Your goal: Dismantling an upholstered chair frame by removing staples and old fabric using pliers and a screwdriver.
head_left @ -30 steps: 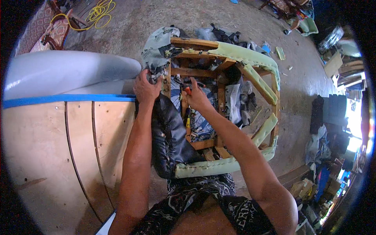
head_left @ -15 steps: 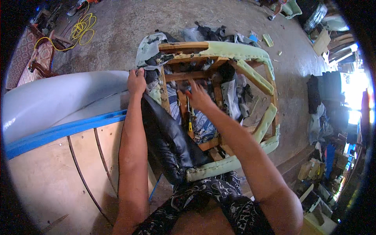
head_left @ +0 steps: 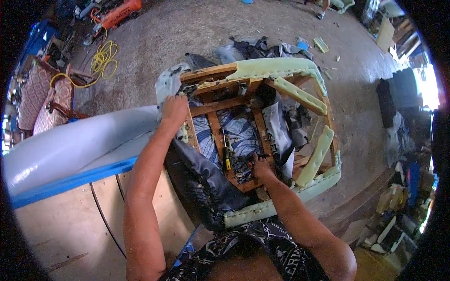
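Since the earlier frame, our right hand [head_left: 262, 169] has dropped toward us from mid-opening to the near inside edge of the wooden frame [head_left: 208, 73], while our left hand [head_left: 175, 111] stays at its far left corner. Left fingers are bent over the corner; whether they grip the pale covering [head_left: 169, 80] there, we cannot tell. Right fingers are curled by a small red item, [head_left: 250, 164] partly hidden; we cannot tell if it is held. Nearest, below the left hand, black cover [head_left: 202, 175] hangs over the frame's side. The frame sits between and around both hands, partly stripped, with pale green foam [head_left: 276, 68] on its far and right edges. Step in hand, in our judgement: stripping cover from the left side; the next move would call for a steady left hand and a tool brought to that corner. Left of the right hand, a yellow-handled screwdriver [head_left: 227, 158] lies inside the frame over patterned cloth [head_left: 240, 129]. Outward of the left hand: plywood panel [head_left: 65, 225], blue edging [head_left: 75, 182], glossy grey pad [head_left: 93, 140]. Beyond both hands, dark scraps [head_left: 248, 49] litter the concrete floor [head_left: 154, 44]; farther left, yellow hose [head_left: 104, 60] and an orange machine [head_left: 119, 15].
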`<control>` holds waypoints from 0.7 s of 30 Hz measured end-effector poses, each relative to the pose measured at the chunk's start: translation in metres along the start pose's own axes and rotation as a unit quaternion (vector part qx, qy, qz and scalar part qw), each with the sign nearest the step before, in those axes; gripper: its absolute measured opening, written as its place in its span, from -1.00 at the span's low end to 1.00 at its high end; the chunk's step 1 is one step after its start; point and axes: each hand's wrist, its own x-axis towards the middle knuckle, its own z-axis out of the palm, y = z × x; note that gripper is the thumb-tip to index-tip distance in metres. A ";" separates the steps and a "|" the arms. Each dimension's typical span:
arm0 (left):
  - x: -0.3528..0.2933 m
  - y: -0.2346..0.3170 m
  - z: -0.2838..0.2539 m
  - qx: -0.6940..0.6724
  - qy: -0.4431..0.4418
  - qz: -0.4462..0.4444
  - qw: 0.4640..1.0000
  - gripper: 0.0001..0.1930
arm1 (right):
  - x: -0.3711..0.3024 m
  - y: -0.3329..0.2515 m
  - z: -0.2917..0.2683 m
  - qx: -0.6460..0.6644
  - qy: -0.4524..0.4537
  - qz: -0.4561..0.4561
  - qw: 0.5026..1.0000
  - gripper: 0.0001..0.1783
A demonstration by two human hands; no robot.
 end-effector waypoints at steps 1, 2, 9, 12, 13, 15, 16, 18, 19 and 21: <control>-0.002 -0.012 0.000 -0.022 -0.053 0.004 0.998 -0.57 | -0.002 -0.008 -0.002 0.012 -0.001 -0.011 1.000 0.00; -0.012 -0.037 -0.007 0.000 -0.058 -0.010 0.998 -0.57 | -0.005 -0.029 -0.015 0.016 -0.011 -0.031 0.999 -0.06; -0.002 -0.019 0.013 -0.115 0.001 -0.105 0.988 -0.47 | 0.045 -0.054 -0.173 0.239 0.309 -0.183 0.902 -0.63; 0.002 -0.022 0.012 -0.096 -0.008 -0.098 0.991 -0.47 | 0.075 -0.079 -0.327 0.306 0.544 -0.270 0.733 -0.72; 0.007 -0.022 0.018 -0.089 -0.008 -0.097 0.991 -0.47 | 0.093 -0.080 -0.354 0.326 0.607 -0.293 0.663 -0.71; 0.023 0.003 0.033 -0.163 -0.010 -0.094 0.982 -0.46 | 0.133 -0.039 -0.372 0.256 0.564 -0.226 0.751 -0.63; 0.027 0.011 0.035 -0.157 -0.035 -0.113 0.981 -0.42 | 0.151 -0.026 -0.367 0.137 0.542 -0.164 0.813 -0.60; 0.026 0.028 0.020 -0.141 -0.049 -0.130 0.980 -0.40 | 0.173 -0.020 -0.357 0.018 0.503 -0.108 0.857 -0.56; 0.015 0.016 0.009 -0.116 -0.056 -0.155 0.980 -0.38 | 0.170 -0.040 -0.361 0.044 0.507 -0.110 0.854 -0.54; 0.009 0.005 0.012 -0.147 -0.020 -0.186 0.971 -0.37 | 0.164 -0.050 -0.365 0.060 0.504 -0.105 0.856 -0.52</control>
